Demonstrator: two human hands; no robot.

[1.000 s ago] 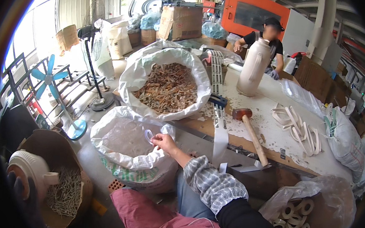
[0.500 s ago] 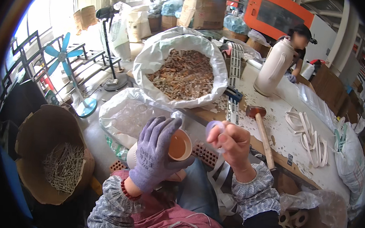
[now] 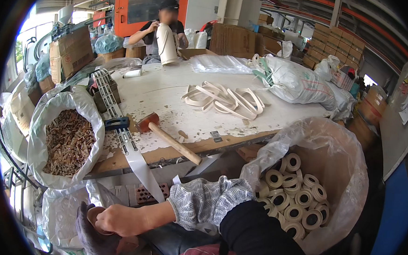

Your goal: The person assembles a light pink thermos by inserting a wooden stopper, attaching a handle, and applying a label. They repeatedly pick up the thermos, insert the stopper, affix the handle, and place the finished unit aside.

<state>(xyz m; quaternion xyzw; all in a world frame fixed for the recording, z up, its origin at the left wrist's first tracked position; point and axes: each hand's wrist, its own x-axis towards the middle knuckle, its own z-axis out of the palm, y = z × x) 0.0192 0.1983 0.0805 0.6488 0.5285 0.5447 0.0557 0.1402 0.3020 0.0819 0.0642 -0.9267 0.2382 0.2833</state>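
Note:
At the lower left, my left hand (image 3: 90, 238), in a grey-purple glove, is curled around a cup-like thing (image 3: 94, 214) with a pale rim and tan inside. It is mostly covered by my hands. My bare right hand (image 3: 120, 219) reaches across from the right, closed, with its knuckles over the mouth of that cup-like thing. Whatever the right fingers hold is hidden. Above them on the table edge lies a hammer (image 3: 168, 137) with a reddish-brown head and wooden handle. Rolls of cream strapping (image 3: 293, 212) fill a plastic-lined box to the right of my right arm.
A white table (image 3: 159, 94) holds loose cream straps (image 3: 224, 100), a pale vacuum flask (image 3: 167, 46) and a full white sack (image 3: 295, 81). At its left stands a bag of brown scraps (image 3: 70, 142). A co-worker (image 3: 166, 20) is behind the flask.
My view has swung to the right. Both hands now appear lower and farther left, and my right hand has come over the cup-like thing. The clear ring it pinched is no longer visible.

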